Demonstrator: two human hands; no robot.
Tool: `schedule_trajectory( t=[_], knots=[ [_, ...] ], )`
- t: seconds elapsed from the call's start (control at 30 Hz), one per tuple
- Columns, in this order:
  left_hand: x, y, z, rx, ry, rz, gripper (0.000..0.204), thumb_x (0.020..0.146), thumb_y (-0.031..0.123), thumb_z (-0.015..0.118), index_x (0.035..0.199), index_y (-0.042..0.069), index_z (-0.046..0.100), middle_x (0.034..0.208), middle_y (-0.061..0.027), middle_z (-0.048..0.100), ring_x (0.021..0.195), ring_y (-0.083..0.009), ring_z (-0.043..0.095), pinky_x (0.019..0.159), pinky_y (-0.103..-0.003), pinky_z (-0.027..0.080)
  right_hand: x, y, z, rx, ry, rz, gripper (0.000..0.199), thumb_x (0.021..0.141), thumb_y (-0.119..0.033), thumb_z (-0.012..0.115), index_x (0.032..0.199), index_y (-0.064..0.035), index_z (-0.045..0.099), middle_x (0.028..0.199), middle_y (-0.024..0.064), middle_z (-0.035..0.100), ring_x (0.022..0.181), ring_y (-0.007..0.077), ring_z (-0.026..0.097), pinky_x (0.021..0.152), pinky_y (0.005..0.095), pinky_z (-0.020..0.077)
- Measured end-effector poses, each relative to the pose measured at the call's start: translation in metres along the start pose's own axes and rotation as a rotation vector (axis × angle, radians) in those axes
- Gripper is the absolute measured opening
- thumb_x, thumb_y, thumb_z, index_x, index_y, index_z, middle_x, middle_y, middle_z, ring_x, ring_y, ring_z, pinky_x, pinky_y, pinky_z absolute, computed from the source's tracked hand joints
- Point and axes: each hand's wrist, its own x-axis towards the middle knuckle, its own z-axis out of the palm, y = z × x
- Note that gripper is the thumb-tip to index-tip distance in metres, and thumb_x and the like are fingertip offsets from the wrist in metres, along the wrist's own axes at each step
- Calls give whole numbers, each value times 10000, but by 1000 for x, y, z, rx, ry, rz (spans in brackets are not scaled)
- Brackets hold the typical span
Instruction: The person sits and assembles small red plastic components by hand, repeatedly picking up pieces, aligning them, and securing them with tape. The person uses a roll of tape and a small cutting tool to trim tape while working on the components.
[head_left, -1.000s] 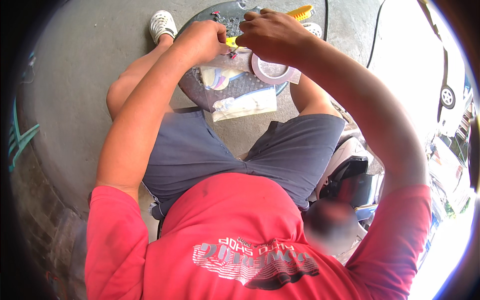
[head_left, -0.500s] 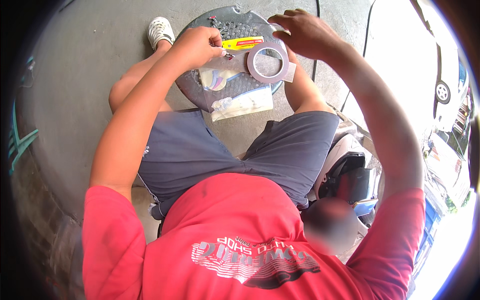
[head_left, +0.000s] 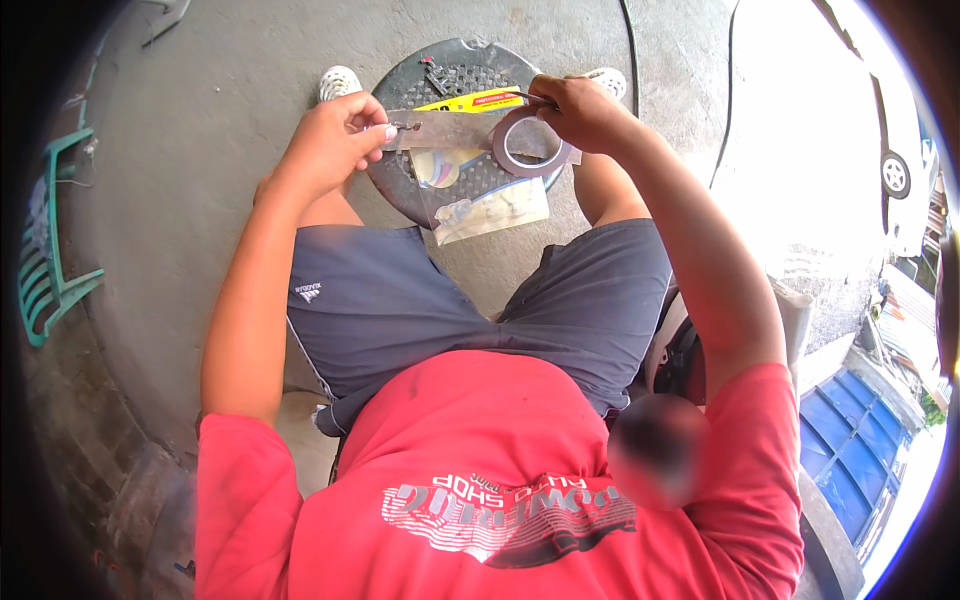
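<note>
Between the thumb and fingers of my left hand point(head_left: 343, 142) is a small dark metallic piece point(head_left: 405, 127), too small to name. It sits over the left end of a clear flat strip point(head_left: 450, 131). My right hand point(head_left: 582, 110) is closed on a thin dark stick-like tool point(head_left: 530, 97), its tip pointing left. Just below that hand lies a greyish ring-shaped roll of tape point(head_left: 502, 153). Behind the strip is a yellow and red package point(head_left: 468, 102). Nearer me, a clear plastic packet point(head_left: 495, 212) hangs over the edge of the round dark stool point(head_left: 400, 192).
Small red and dark pieces point(head_left: 432, 75) lie on the stool's far left. My legs flank the stool, with white clogs point(head_left: 338, 82) beyond. A black cable point(head_left: 632, 60) runs along the concrete floor at right. A green plastic chair point(head_left: 60, 285) stands far left.
My left hand has drawn back to the left and lower, the small piece in its fingers. My right hand has come down closer to the tape roll, its fingers more closed. The view has shifted.
</note>
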Motion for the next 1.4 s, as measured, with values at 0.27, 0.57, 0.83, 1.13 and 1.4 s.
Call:
schedule_trajectory(
  t=[0.27, 0.57, 0.83, 1.13, 1.4],
  knots=[
    [-94, -17, 24, -447, 264, 282, 148, 998, -56, 829, 1133, -12, 786, 1216, -46, 726, 1043, -112, 724, 1015, -291, 567, -101, -76, -63, 412, 135, -21, 169, 1001, -93, 753, 1149, -15, 727, 1089, 194, 793, 1078, 378, 775, 939, 484, 584],
    [-154, 46, 58, -411, 349, 625, 224, 893, -132, 863, 973, -22, 685, 992, -66, 680, 907, -125, 717, 815, -280, 652, -205, -133, -20, 1365, 174, 210, 183, 1103, -36, 689, 1248, -65, 582, 1106, 76, 753, 994, 163, 765, 765, 247, 549],
    [-183, 64, 81, -18, 409, 851, 273, 858, -86, 899, 986, 42, 694, 979, -96, 706, 874, -216, 730, 783, -345, 622, -215, -184, -14, 1551, 92, 203, 445, 1087, -239, 773, 1457, -11, 676, 1147, 37, 718, 1047, 112, 696, 885, 275, 547],
    [-193, 61, 99, -126, 304, 823, 380, 899, -92, 885, 1190, 25, 671, 1158, -101, 707, 1000, -174, 739, 854, -328, 624, -207, -213, -8, 1393, 144, 170, 186, 1098, -214, 816, 1062, -39, 762, 921, -14, 738, 845, 49, 636, 751, 251, 522],
    [-197, 72, 105, -736, 70, 401, 425, 1028, -93, 726, 1427, -25, 595, 1258, -118, 748, 1131, -150, 732, 994, -311, 627, -220, -215, -4, 1290, 170, 138, 256, 1165, -247, 718, 1237, -1, 735, 996, 18, 718, 855, 76, 640, 746, 250, 529]
  ],
)
